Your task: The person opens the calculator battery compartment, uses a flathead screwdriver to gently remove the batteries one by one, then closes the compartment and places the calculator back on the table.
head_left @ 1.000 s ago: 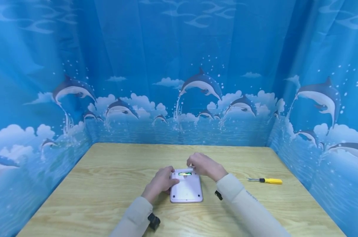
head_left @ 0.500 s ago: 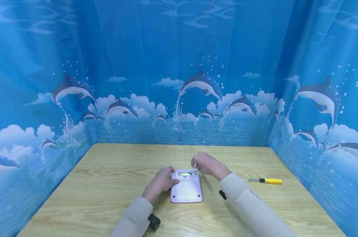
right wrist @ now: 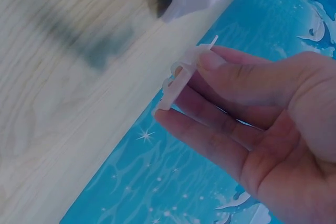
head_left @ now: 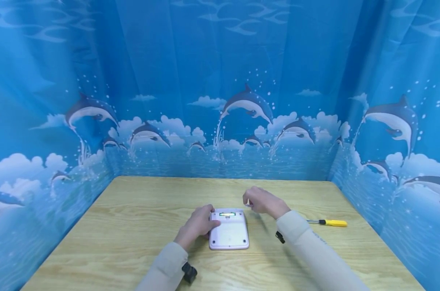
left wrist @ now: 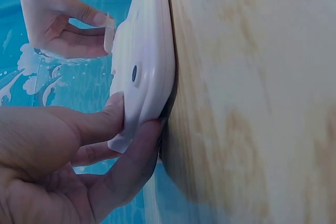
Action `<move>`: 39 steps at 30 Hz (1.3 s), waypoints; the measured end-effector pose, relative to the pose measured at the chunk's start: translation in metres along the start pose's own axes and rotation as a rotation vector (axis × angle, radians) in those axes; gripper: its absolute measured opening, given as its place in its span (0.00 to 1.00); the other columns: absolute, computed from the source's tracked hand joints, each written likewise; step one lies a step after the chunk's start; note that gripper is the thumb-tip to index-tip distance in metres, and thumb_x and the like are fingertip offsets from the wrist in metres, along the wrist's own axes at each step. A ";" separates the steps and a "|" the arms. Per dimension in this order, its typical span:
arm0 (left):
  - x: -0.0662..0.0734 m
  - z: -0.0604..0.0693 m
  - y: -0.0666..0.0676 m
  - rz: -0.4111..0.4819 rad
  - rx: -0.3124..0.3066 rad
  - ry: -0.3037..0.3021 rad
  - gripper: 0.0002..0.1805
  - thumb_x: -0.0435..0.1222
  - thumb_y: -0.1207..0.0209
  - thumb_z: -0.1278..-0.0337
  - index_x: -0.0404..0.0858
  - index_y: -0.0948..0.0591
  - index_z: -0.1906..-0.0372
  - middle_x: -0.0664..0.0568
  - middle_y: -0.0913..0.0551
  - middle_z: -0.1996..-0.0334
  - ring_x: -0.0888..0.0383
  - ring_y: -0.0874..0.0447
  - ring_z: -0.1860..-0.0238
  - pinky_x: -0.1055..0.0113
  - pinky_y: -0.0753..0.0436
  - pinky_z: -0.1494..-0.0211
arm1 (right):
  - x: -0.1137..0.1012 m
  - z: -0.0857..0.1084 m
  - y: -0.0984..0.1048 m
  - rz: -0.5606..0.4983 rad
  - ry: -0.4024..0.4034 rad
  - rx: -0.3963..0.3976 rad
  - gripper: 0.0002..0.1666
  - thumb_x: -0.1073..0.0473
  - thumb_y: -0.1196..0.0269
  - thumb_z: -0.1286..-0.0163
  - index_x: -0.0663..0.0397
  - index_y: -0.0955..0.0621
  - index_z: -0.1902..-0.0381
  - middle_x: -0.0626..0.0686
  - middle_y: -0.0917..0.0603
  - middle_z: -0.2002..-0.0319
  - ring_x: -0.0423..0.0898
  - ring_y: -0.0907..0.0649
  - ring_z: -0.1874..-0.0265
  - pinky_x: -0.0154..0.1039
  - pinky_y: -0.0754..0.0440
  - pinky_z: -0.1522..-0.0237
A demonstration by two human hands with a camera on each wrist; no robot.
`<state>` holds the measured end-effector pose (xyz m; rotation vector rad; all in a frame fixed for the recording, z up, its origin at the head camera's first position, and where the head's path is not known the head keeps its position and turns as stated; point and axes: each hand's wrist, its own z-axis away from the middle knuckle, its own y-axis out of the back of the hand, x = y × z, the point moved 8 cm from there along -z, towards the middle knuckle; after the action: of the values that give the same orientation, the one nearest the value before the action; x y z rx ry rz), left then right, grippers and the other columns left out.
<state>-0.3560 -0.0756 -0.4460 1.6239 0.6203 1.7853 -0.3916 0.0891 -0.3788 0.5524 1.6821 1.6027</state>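
one white piece [right wrist: 180, 86] — in right grip [head_left: 264, 201], device [head_left: 229, 233] — edge in left grip [head_left: 196, 224]

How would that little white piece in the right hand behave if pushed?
The white piece is probably stiff, showing no sag where the right hand pinches it. It looks thin, so likely light, and its narrow end tab might snap under force. Its flattish shape suggests sliding rather than rolling.
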 end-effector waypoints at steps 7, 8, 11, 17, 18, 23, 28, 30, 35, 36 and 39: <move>0.000 0.001 0.000 0.008 -0.006 -0.007 0.25 0.36 0.33 0.35 0.32 0.24 0.37 0.42 0.17 0.59 0.55 0.19 0.74 0.66 0.15 0.76 | 0.013 0.005 0.000 0.008 -0.032 0.006 0.18 0.83 0.38 0.43 0.63 0.11 0.63 0.59 0.09 0.59 0.46 0.15 0.68 0.41 0.10 0.59; 0.000 0.001 0.000 0.010 -0.007 -0.006 0.25 0.36 0.33 0.35 0.32 0.24 0.37 0.42 0.17 0.59 0.55 0.19 0.74 0.66 0.15 0.76 | 0.015 0.006 -0.001 0.010 -0.042 0.002 0.18 0.83 0.38 0.43 0.63 0.11 0.61 0.60 0.09 0.58 0.48 0.13 0.66 0.44 0.10 0.56; 0.000 0.000 -0.001 0.012 -0.005 -0.003 0.25 0.36 0.33 0.35 0.32 0.24 0.37 0.42 0.17 0.59 0.55 0.19 0.74 0.66 0.15 0.76 | 0.021 0.007 -0.003 0.009 -0.061 -0.013 0.17 0.81 0.37 0.39 0.63 0.11 0.57 0.60 0.10 0.55 0.52 0.12 0.60 0.47 0.10 0.52; 0.000 0.001 -0.001 0.004 -0.004 0.000 0.24 0.36 0.33 0.35 0.32 0.24 0.37 0.42 0.17 0.60 0.56 0.19 0.75 0.67 0.15 0.77 | 0.031 0.009 -0.006 0.005 -0.060 -0.024 0.15 0.79 0.37 0.36 0.63 0.11 0.56 0.60 0.10 0.55 0.54 0.11 0.59 0.46 0.09 0.53; -0.001 0.001 -0.001 0.003 -0.003 0.001 0.24 0.36 0.33 0.35 0.32 0.24 0.37 0.42 0.17 0.60 0.56 0.19 0.75 0.67 0.15 0.77 | 0.032 0.009 -0.006 0.005 -0.059 -0.025 0.14 0.78 0.37 0.36 0.63 0.11 0.56 0.60 0.10 0.56 0.54 0.11 0.60 0.46 0.09 0.53; -0.001 0.000 -0.002 0.009 -0.001 0.007 0.24 0.36 0.33 0.35 0.32 0.23 0.38 0.42 0.17 0.60 0.55 0.19 0.74 0.66 0.15 0.76 | 0.042 0.011 -0.007 0.018 -0.070 -0.030 0.12 0.76 0.34 0.36 0.61 0.11 0.58 0.59 0.10 0.58 0.52 0.12 0.62 0.46 0.10 0.55; -0.001 0.000 -0.002 0.015 -0.004 0.000 0.23 0.36 0.33 0.35 0.32 0.23 0.38 0.42 0.17 0.60 0.55 0.19 0.74 0.65 0.15 0.75 | 0.051 0.013 -0.008 0.014 -0.106 -0.044 0.14 0.77 0.33 0.38 0.61 0.12 0.57 0.58 0.10 0.58 0.50 0.13 0.62 0.45 0.10 0.54; -0.001 0.000 -0.002 0.015 -0.003 -0.002 0.24 0.36 0.33 0.35 0.32 0.23 0.38 0.42 0.17 0.61 0.54 0.19 0.74 0.65 0.15 0.76 | 0.055 0.014 -0.009 0.006 -0.120 -0.047 0.14 0.78 0.33 0.38 0.61 0.12 0.57 0.58 0.10 0.58 0.51 0.13 0.61 0.45 0.10 0.54; 0.000 0.000 -0.001 0.018 -0.004 -0.001 0.24 0.35 0.33 0.35 0.32 0.24 0.38 0.42 0.18 0.62 0.54 0.19 0.75 0.65 0.15 0.77 | 0.062 0.016 -0.009 -0.001 -0.145 -0.056 0.14 0.78 0.33 0.38 0.61 0.12 0.57 0.58 0.11 0.59 0.53 0.13 0.60 0.46 0.10 0.54; 0.000 0.000 -0.001 0.018 -0.005 0.000 0.24 0.35 0.33 0.35 0.32 0.24 0.38 0.42 0.18 0.62 0.54 0.19 0.75 0.65 0.15 0.77 | 0.064 0.016 -0.009 0.001 -0.151 -0.059 0.14 0.77 0.33 0.38 0.61 0.12 0.57 0.58 0.11 0.59 0.53 0.13 0.60 0.46 0.10 0.54; 0.000 0.000 -0.001 0.017 -0.005 0.000 0.24 0.35 0.33 0.36 0.32 0.23 0.39 0.42 0.18 0.62 0.54 0.19 0.75 0.66 0.15 0.77 | 0.069 0.017 -0.010 0.012 -0.168 -0.066 0.14 0.77 0.32 0.39 0.60 0.12 0.57 0.57 0.11 0.59 0.50 0.14 0.62 0.45 0.10 0.54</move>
<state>-0.3555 -0.0751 -0.4469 1.6307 0.6027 1.7974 -0.4209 0.1504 -0.4024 0.6464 1.4992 1.5692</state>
